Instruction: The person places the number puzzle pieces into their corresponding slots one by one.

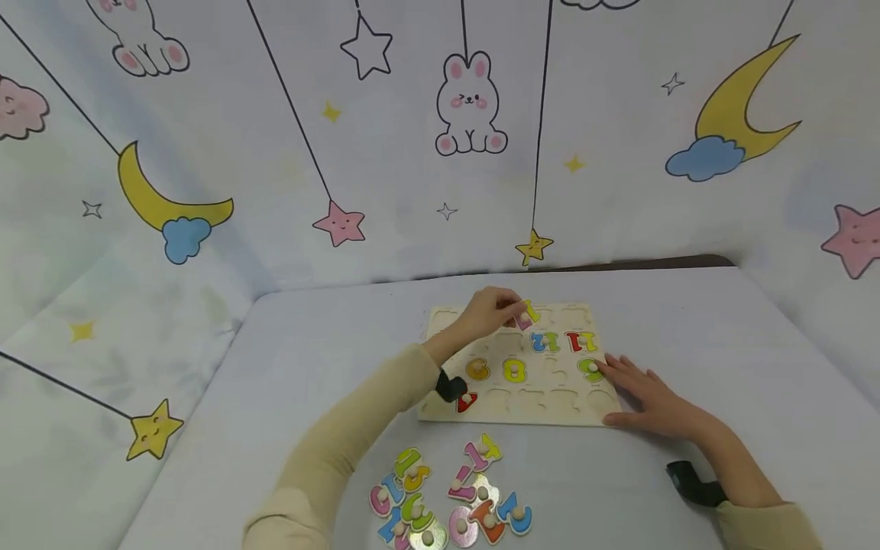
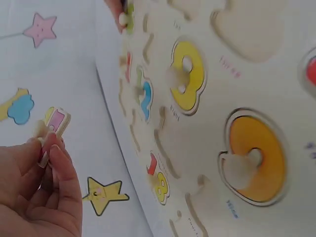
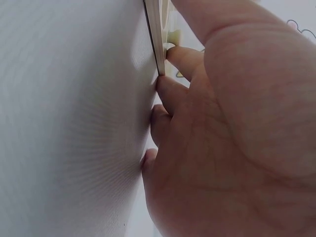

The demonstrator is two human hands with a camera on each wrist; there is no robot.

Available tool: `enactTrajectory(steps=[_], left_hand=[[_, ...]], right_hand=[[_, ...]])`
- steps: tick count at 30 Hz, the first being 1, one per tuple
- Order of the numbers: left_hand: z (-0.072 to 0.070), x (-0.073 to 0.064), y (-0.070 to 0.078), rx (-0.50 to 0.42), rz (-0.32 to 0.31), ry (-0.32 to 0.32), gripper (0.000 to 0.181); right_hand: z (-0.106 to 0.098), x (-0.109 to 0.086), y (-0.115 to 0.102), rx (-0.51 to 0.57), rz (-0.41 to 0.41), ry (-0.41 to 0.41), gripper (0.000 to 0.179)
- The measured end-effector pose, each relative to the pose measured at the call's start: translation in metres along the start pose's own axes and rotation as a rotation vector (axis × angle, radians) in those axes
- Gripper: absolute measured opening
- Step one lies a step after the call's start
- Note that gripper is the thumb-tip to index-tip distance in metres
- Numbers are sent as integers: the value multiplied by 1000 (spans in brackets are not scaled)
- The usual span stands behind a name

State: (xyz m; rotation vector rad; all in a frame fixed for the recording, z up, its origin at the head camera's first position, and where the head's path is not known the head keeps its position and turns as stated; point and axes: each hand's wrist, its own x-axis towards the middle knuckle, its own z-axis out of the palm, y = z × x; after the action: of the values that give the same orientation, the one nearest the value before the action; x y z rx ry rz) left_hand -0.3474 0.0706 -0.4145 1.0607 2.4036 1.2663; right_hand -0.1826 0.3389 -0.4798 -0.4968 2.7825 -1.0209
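Observation:
Over the far part of the wooden number board, my left hand pinches a pink-and-yellow number puzzle piece. The left wrist view shows the piece between thumb and fingers, raised off the board. My right hand lies at the board's right edge, fingers spread. Its index finger reaches the green piece set there, while other fingertips touch the board's side and the white tabletop. Also set in the board are a yellow 8, an orange piece and a red piece.
Several loose knobbed number pieces lie in two clusters in front of the board, among them a blue piece and an orange-red piece. A blue-and-green 12 and a red-and-green 11 sit in recesses. Patterned cloth hangs behind the table.

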Motion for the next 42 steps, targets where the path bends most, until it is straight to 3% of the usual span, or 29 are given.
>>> enactTrajectory(steps=[3, 5, 9, 12, 25, 33, 38, 42], left_hand=[[5, 24, -15, 137, -41, 21, 21], [10, 33, -20, 191, -82, -1, 23], [20, 46, -27, 262, -129, -64, 28], [25, 51, -27, 288, -123, -90, 28], [38, 53, -32, 371, -113, -65, 27], [46, 54, -41, 602, -14, -60, 25], [49, 54, -40, 679, -2, -103, 24], [51, 53, -33, 808, 36, -173, 23]], right_hand=[[4, 2, -1, -4, -7, -1, 83], [7, 3, -3, -7, -15, 0, 82], [9, 4, -5, -22, -25, 4, 82], [8, 4, -6, -33, -16, 9, 82], [10, 2, -4, -20, -3, 9, 84], [7, 2, -4, -26, -5, 12, 83], [5, 1, -4, -32, -10, 18, 82], [1, 0, -4, -39, 3, 13, 84]])
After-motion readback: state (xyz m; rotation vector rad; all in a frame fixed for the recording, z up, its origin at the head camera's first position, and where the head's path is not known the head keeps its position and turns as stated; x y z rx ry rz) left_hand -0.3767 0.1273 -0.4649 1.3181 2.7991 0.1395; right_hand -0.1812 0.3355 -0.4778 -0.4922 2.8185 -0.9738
